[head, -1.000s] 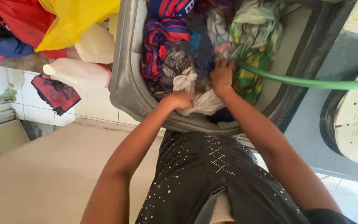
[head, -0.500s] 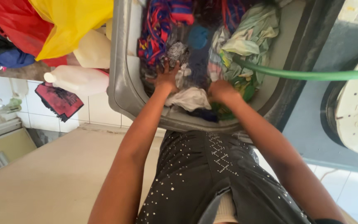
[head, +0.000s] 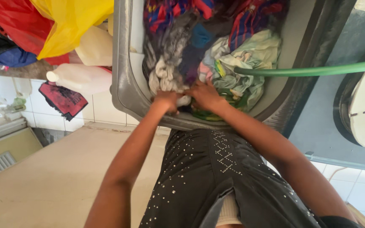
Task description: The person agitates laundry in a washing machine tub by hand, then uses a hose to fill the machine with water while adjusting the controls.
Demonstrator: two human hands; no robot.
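A pale grey-white cloth [head: 165,78] is being clenched by the left hand [head: 167,101] and right hand [head: 205,95] at frame centre, inside the grey plastic tub [head: 123,80]. Scrubbing is judged in hand; firm rubbing is called for next.

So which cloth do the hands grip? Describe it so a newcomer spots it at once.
Find the grey tub full of laundry. At its near rim, the left hand and right hand meet on a whitish cloth. It is pale and plain, while its neighbours are striped, blue or green.
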